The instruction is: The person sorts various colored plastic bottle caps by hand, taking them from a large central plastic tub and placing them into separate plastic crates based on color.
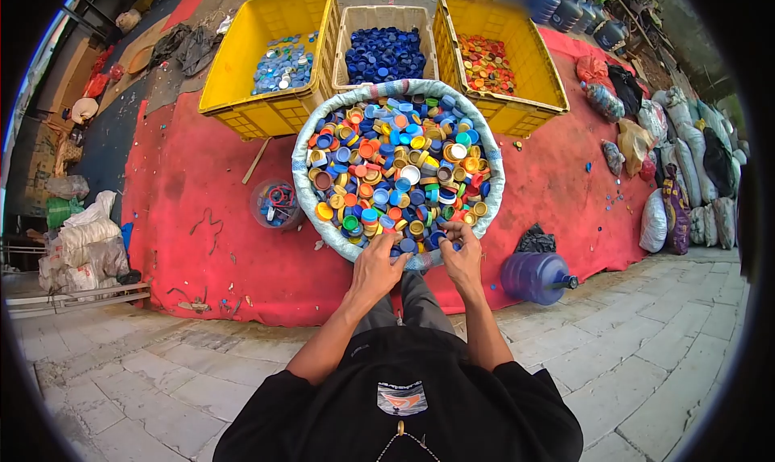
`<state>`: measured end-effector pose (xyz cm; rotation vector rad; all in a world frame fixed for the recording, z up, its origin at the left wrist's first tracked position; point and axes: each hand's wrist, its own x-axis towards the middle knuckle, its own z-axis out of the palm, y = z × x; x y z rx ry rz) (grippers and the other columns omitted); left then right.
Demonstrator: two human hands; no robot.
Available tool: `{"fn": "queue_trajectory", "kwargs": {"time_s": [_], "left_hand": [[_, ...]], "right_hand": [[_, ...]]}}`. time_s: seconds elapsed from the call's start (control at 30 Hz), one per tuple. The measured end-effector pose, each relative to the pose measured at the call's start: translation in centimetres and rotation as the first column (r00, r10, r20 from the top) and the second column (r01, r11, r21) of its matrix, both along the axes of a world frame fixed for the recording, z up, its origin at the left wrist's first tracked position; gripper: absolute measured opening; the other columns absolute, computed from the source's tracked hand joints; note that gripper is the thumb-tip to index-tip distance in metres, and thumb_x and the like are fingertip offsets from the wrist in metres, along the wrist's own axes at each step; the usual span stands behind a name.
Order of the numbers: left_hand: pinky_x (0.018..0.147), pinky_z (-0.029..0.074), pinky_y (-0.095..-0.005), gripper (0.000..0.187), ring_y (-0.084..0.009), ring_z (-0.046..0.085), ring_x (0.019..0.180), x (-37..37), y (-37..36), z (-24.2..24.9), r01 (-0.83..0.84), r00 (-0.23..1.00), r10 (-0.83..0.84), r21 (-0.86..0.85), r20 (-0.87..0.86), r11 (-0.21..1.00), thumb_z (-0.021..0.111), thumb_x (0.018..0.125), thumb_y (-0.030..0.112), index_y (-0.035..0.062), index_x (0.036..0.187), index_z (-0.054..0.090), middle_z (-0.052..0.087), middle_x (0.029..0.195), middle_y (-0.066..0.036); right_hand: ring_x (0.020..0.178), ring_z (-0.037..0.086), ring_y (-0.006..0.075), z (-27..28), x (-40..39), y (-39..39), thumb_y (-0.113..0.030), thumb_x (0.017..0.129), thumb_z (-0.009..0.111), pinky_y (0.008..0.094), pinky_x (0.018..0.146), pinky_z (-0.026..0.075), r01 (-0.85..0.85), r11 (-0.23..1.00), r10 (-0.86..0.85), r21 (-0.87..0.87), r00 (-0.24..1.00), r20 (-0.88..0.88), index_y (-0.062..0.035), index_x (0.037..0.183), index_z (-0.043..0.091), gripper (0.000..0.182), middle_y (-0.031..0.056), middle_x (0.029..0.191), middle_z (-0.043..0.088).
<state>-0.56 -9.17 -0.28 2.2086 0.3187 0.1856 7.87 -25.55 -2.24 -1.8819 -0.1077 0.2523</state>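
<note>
A large round basket with a pale cloth-wrapped rim stands in front of me, heaped with bottle caps of many colours. My left hand is at its near rim, finger and thumb closed around a bit of blue that looks like a bottle cap. At the same rim, farther right, my right hand pinches a blue bottle cap. Between the two hands lies another blue cap. My palms are hidden from above.
Behind the basket stand a yellow crate with pale blue and white caps, a whitish crate with dark blue caps, and a yellow crate with orange and red caps. A small tub sits left; a water jug lies right. Sacks line the right.
</note>
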Motion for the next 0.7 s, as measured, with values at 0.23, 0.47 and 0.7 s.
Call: {"fn": "queue_trajectory", "kwargs": {"time_s": [0.23,0.47,0.7], "left_hand": [[0.074,0.053,-0.0466,0.05,-0.0396,0.065,0.09,1.3,-1.3,1.0,0.042,0.981,-0.013,0.147,-0.192,0.988,0.074,0.078,0.02,0.0002,0.12,0.054,0.067,0.103,-0.022],[0.069,0.053,-0.0501,0.049,-0.0431,0.065,0.082,1.7,-0.8,-0.1,0.083,0.98,-0.058,0.124,-0.192,0.989,0.073,0.079,0.021,0.0002,0.119,0.053,0.066,0.098,-0.024],[0.063,0.051,-0.0314,0.037,-0.0169,0.063,0.079,1.8,1.6,-0.4,-0.164,0.986,0.028,-0.939,-0.163,0.302,0.054,0.092,0.025,0.0022,0.12,0.06,0.065,0.095,-0.005]], "right_hand": [[0.063,0.054,0.0134,1.7,-0.3,-1.3,-0.005,0.085,0.049,0.028,0.058,0.046,0.295,0.752,0.122,0.59,0.817,-0.564,0.0008,0.107,0.058,0.025,0.0058,0.084,0.057],[0.07,0.059,0.0213,1.0,-0.7,-0.7,-0.011,0.082,0.05,0.0336,0.063,0.048,0.327,0.673,0.245,0.663,0.747,-0.618,-0.0032,0.108,0.054,0.027,0.0117,0.089,0.062],[0.096,0.061,0.0257,2.1,-0.3,0.4,-0.007,0.073,0.053,0.039,0.083,0.049,0.359,0.545,0.341,0.757,0.73,-0.592,-0.0038,0.112,0.052,0.039,0.0143,0.108,0.062]]}}
